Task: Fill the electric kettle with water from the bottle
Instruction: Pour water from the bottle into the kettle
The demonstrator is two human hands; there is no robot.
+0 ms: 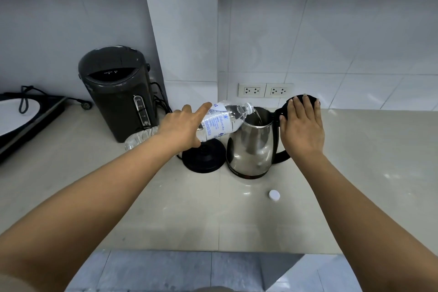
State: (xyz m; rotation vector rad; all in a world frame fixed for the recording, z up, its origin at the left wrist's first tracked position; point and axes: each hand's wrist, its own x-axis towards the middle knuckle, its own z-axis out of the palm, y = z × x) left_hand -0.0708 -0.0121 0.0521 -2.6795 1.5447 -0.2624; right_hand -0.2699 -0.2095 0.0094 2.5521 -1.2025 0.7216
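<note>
A steel electric kettle (251, 147) stands on the counter beside its black base (203, 157), not on it. Its black lid (290, 105) is swung open to the right. My right hand (302, 125) lies flat with straight fingers on that lid, holding it back. My left hand (183, 127) grips a clear water bottle (222, 121) with a blue-printed label, tipped almost level, its neck over the kettle's mouth. Water runs from the neck into the kettle. The bottle's white cap (274, 195) lies on the counter in front of the kettle.
A dark hot-water dispenser (118, 92) stands at the back left, with a second clear bottle (139, 138) lying at its foot. An induction hob (26, 123) with a loose cord sits at the far left. Two wall sockets (265, 90) are behind the kettle. The counter's front edge (213, 250) is near me.
</note>
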